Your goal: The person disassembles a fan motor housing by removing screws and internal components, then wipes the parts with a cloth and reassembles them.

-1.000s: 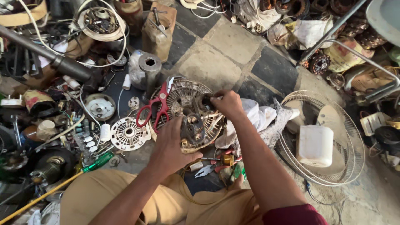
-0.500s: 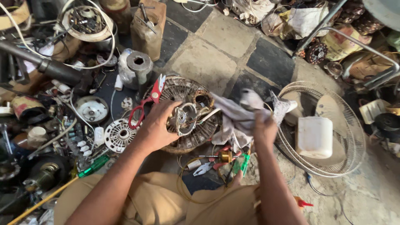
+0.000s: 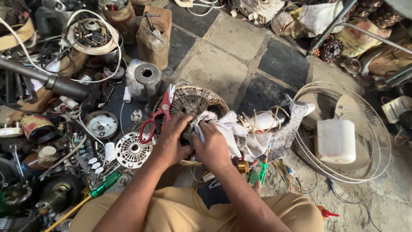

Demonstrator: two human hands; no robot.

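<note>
Both hands meet low centre over the round fan motor housing, which sits on the stone floor between the person's knees.

Left hand: fingers curled, clamped on the housing's near left edge, forearm coming up from bottom left.

Right hand: fingers closed, bunching a white cloth and pressing it against the housing's middle. Rest of the cloth trails right over a bundle of pale wires.

Red-handled scissors lie across the housing's left rim, blades pointing up.

Just left: white slotted motor cover flat on the floor, round grey metal cover beyond it. Above them a grey cylindrical motor part stands upright.

Containers:
- brown rectangular can, upper centre, tool handles sticking out of the top
- round metal pan, upper left, holds small metal parts, white cable looped around it
- white square plastic jug, right, resting inside a wire fan guard; contents not visible

Green-handled screwdriver near the left knee. Small red-and-cream tin lying on its side at far left; its label is too small to make out.
</note>
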